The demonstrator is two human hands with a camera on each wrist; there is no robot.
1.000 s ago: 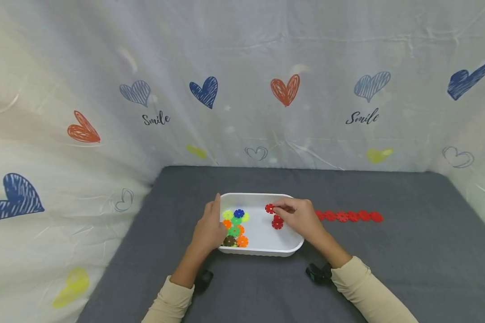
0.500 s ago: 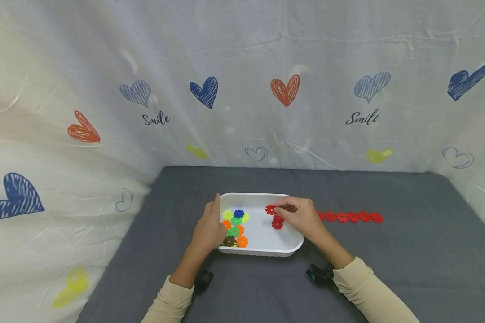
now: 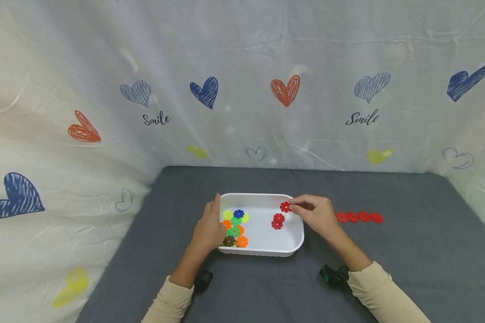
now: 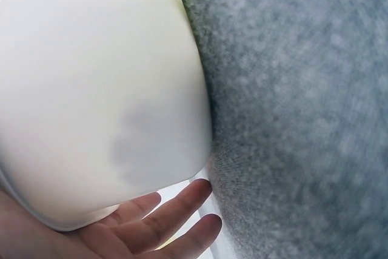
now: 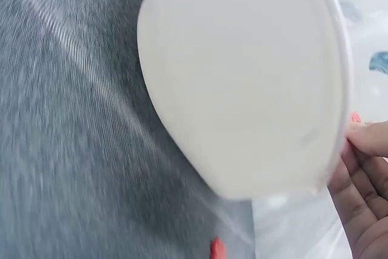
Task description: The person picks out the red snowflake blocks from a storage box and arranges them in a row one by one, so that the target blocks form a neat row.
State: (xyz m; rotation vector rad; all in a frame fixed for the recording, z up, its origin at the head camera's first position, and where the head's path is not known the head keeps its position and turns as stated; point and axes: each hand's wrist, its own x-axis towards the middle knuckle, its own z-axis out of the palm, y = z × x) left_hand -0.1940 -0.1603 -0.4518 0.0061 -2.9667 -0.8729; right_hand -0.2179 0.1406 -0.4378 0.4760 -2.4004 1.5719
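My right hand (image 3: pixel 317 215) pinches a red flower-shaped disc (image 3: pixel 284 207) between thumb and fingertips, just above the right part of the white tray (image 3: pixel 262 244). In the right wrist view only a sliver of that red disc (image 5: pixel 356 117) shows past the thumb. Below it, two more red discs (image 3: pixel 278 221) lie in the tray. My left hand (image 3: pixel 209 226) holds the tray's left end, thumb over the rim. Its fingers (image 4: pixel 170 219) reach along the outside wall in the left wrist view. Near the left hand, orange, green, yellow, blue and brown discs (image 3: pixel 234 230) lie inside the tray.
A row of several red discs (image 3: pixel 359 217) lies on the grey cloth (image 3: pixel 412 251) right of the tray, partly behind my right hand. A pale curtain (image 3: pixel 242 49) printed with hearts hangs behind and at the left. Black straps sit at both wrists.
My right hand has moved right and slightly up with the red disc, away from the two red discs in the tray. The left hand and tray stay put.
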